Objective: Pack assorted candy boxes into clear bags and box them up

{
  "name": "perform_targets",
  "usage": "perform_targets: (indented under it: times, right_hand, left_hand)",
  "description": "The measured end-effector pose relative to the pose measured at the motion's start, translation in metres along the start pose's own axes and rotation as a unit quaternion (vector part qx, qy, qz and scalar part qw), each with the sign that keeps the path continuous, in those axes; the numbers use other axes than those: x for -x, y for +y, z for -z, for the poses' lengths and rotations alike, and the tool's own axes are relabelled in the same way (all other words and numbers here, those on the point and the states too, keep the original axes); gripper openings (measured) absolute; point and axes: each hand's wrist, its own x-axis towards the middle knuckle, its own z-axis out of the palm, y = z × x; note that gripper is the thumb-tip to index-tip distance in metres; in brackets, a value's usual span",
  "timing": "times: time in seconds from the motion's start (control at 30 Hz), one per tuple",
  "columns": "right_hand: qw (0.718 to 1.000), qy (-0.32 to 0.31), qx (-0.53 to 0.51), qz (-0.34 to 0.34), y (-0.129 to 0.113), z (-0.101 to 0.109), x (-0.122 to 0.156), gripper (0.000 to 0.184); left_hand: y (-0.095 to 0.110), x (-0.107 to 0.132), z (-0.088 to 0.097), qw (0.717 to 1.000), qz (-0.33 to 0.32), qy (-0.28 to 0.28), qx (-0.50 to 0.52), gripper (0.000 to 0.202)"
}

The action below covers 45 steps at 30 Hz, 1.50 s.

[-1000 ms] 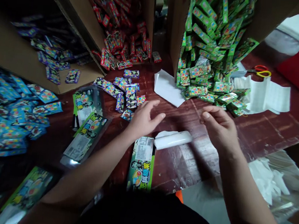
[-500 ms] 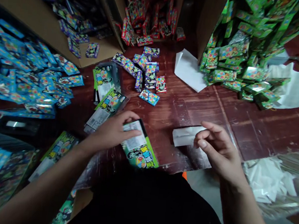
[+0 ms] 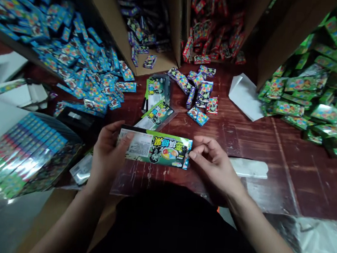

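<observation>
Between my hands lies a flat green-and-black candy packet (image 3: 169,148) with a white label, held level above the table's front part. My left hand (image 3: 108,156) is closed on its left end, thumb over the label. At the other end, my right hand (image 3: 212,162) pinches the packet's edge between thumb and fingers. Just beyond it, more packets of the same kind (image 3: 157,113) rest on the table in an overlapping stack. Small purple boxes (image 3: 203,92), a red box (image 3: 212,105) and a blue box (image 3: 198,116) lie loosely behind.
Cartons along the back hold purple, red (image 3: 206,35) and green boxes (image 3: 289,107). Blue boxes (image 3: 82,64) spill out at left. A wrapped multicoloured display pack (image 3: 27,149) stands at front left. White paper (image 3: 246,96) and a white strip (image 3: 250,168) lie on the dark red table (image 3: 272,151).
My left hand has raised the packet and turned it lengthwise across my front. The right hand has moved in from the white strip to the packet's right end. The view has shifted left.
</observation>
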Motion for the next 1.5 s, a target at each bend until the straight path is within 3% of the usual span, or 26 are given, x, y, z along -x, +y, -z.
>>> perform_targets:
  times: [0.07, 0.2, 0.27, 0.33, 0.4, 0.43, 0.53, 0.6, 0.67, 0.77, 0.9, 0.97, 1.17, 1.33, 1.5]
  right_hand:
    - [0.998, 0.043, -0.004, 0.036, 0.002, -0.006, -0.003, 0.047]
    - [0.990, 0.094, 0.011, 0.101, 0.010, -0.020, -0.008, 0.080]
    - [0.985, 0.110, 0.034, 0.129, 0.010, -0.023, -0.015, 0.086]
    - [0.979, 0.118, 0.044, 0.158, 0.005, -0.020, -0.026, 0.089]
    - [0.983, 0.071, 0.051, 0.160, -0.002, -0.012, -0.036, 0.097]
    - [0.987, 0.029, 0.057, 0.150, -0.005, -0.007, -0.040, 0.101]
    - [0.984, -0.052, 0.104, 0.136, -0.009, 0.001, -0.047, 0.106]
    - [0.965, -0.018, 0.178, 0.190, -0.007, 0.001, -0.046, 0.105]
    - [0.926, 0.032, 0.260, 0.271, -0.004, -0.001, -0.042, 0.105]
    - [0.892, 0.014, 0.326, 0.314, 0.001, -0.010, -0.035, 0.106]
    - [0.907, -0.055, 0.328, 0.257, 0.008, -0.021, -0.029, 0.104]
    - [0.920, -0.055, 0.299, 0.246, 0.011, -0.022, -0.025, 0.102]
    - [0.932, 0.080, 0.230, 0.269, 0.034, -0.022, -0.006, 0.099]
    - [0.942, 0.083, 0.227, 0.235, 0.054, -0.029, 0.002, 0.092]
    - [0.940, 0.100, 0.224, 0.236, 0.046, -0.024, -0.004, 0.092]
  left_hand:
    - [-0.004, 0.006, 0.006, 0.999, 0.014, 0.032, 0.030, 0.047]
    - [-0.012, 0.029, 0.010, 0.990, 0.070, 0.096, 0.071, 0.038]
    - [-0.018, 0.041, 0.009, 0.994, 0.086, 0.037, 0.047, 0.033]
    - [-0.023, 0.046, 0.006, 0.993, 0.076, -0.093, -0.015, 0.031]
    - [-0.026, 0.043, -0.001, 0.978, 0.053, -0.199, -0.044, 0.032]
    - [-0.026, 0.039, -0.007, 0.974, 0.042, -0.222, -0.030, 0.034]
    - [-0.027, 0.024, -0.029, 0.969, 0.030, -0.239, 0.064, 0.048]
    - [-0.029, 0.018, -0.040, 0.962, 0.037, -0.252, 0.099, 0.054]
    - [-0.033, 0.018, -0.045, 0.957, 0.050, -0.262, 0.111, 0.060]
    - [-0.040, 0.026, -0.046, 0.953, 0.046, -0.280, 0.110, 0.062]
    - [-0.042, 0.033, -0.041, 0.941, 0.013, -0.328, 0.081, 0.054]
    - [-0.040, 0.033, -0.038, 0.936, 0.012, -0.349, 0.053, 0.042]
    - [-0.036, 0.022, -0.028, 0.942, 0.025, -0.335, 0.012, 0.029]
    - [-0.032, 0.020, -0.032, 0.948, -0.016, -0.318, 0.005, 0.017]
    - [-0.033, 0.023, -0.043, 0.959, -0.023, -0.277, 0.047, 0.019]
